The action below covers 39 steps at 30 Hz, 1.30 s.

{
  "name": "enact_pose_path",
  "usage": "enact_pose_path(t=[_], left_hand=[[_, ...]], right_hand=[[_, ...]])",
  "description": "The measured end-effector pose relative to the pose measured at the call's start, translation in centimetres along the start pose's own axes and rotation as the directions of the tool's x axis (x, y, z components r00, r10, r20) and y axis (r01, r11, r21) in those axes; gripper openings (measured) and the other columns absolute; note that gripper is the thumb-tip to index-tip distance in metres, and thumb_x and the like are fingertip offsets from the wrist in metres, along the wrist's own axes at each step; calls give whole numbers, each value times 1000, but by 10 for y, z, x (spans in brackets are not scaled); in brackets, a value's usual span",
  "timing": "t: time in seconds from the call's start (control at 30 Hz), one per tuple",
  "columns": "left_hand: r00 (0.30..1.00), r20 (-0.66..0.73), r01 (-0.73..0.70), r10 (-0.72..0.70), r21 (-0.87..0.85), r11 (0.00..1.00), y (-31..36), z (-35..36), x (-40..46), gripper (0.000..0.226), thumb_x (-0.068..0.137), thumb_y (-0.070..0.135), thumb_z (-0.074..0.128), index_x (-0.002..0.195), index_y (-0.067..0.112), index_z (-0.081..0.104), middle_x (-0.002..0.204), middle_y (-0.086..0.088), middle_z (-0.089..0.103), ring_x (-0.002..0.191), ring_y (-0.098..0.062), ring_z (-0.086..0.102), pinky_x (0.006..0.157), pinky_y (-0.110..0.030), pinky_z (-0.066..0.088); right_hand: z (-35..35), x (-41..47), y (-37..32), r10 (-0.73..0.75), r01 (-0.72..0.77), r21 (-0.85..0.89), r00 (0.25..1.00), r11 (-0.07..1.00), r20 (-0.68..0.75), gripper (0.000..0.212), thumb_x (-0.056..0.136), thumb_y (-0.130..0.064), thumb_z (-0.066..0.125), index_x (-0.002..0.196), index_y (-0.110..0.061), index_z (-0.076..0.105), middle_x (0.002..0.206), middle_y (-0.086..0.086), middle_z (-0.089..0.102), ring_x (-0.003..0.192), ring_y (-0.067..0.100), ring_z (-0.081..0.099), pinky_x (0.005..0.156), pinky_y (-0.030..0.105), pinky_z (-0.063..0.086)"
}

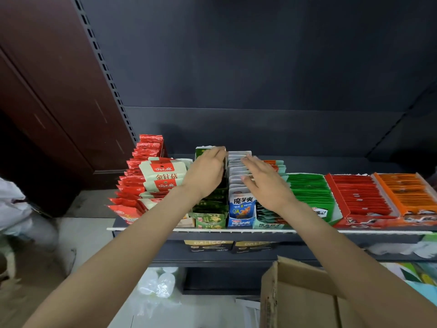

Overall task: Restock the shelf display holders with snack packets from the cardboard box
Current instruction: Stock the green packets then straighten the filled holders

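Both arms reach over the shelf (203,230) to its display holders. My left hand (206,172) lies across the dark green packets (209,204) in the green holder, fingertips at the holder's back end; whether it pinches a packet is not clear. My right hand (264,183) rests with straight fingers on top of the row of white-and-blue packets (241,205) in the blue holder (240,222). The cardboard box (300,301) stands open at the lower right, below the shelf; its contents are hidden.
Red and cream packets (151,178) are stacked at the shelf's left end. Holders of green (309,190), red (359,195) and orange (406,192) packets fill the right side. A lower shelf holds dark boxes (209,246). Clear plastic wrapping (156,285) lies on the floor.
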<state>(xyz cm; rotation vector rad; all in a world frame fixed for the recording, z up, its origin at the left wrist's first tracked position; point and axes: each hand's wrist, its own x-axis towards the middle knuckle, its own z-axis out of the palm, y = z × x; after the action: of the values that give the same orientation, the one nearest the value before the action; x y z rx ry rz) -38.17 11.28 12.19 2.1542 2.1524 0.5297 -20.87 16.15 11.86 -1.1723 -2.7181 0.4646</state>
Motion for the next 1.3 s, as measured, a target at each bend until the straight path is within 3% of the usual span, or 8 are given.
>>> enact_pose_path(t=[0.23,0.37,0.53,0.8,1.0,1.1,1.23,1.3], left_hand=[[997,-16,-65,75,346,936,-31,-45,-20,31,97,20,47,124,14,58,129,-4,53,119,-23,45,99,-35,32],[989,142,-7,-39,311,950,-34,-56,-28,32,99,30,41,122,15,57,119,-7,58,108,-26,54,85,-36,42],[982,130,111,-138,198,974,-37,-62,-14,30,100,29,38,112,14,61,105,-12,64,96,-34,60,70,-34,43],[914,386,88,-127,118,989,-58,-60,24,25,92,34,53,109,24,68,112,-1,67,104,-22,59,81,-34,48],[875,480,7,-62,115,993,-57,-55,39,21,86,31,56,92,14,69,84,-2,64,84,-23,61,62,-30,45],[881,466,15,-81,144,989,-50,-54,49,18,84,18,55,69,11,50,66,-1,49,63,-20,52,51,-27,36],[861,502,-39,-77,216,976,-47,-48,54,17,84,22,66,87,10,54,75,-1,51,73,-20,55,62,-32,44],[887,457,-57,-63,243,968,-49,-45,56,15,87,17,61,99,9,60,82,-2,53,77,-22,57,64,-32,44]], right_hand=[[3,-4,-22,-84,86,48,995,995,-53,42,98,-18,43,140,-16,42,148,-2,37,137,14,29,111,26,23],[9,2,-35,-138,139,-11,990,990,22,48,99,-31,44,144,-18,35,149,-2,36,137,17,30,112,31,26],[18,31,-44,-26,26,-17,999,1000,21,40,101,-24,37,140,-15,44,141,6,47,130,24,41,107,36,35],[16,67,-62,54,-28,-138,981,990,186,41,97,-45,41,110,-12,62,105,11,65,101,29,59,79,36,48],[14,84,-69,76,-88,-309,996,947,-50,22,97,-24,48,107,-18,67,102,11,68,99,34,61,81,35,43],[18,82,-69,113,-131,-119,983,984,-146,22,94,-28,55,107,-13,64,102,10,67,97,30,61,77,35,44],[22,56,-61,101,-95,34,954,995,-281,15,91,-21,59,101,-10,61,101,7,57,96,23,55,77,34,46],[20,43,-59,20,-16,24,990,1000,-142,25,91,-28,59,110,-13,61,109,4,56,104,20,53,84,34,47]])
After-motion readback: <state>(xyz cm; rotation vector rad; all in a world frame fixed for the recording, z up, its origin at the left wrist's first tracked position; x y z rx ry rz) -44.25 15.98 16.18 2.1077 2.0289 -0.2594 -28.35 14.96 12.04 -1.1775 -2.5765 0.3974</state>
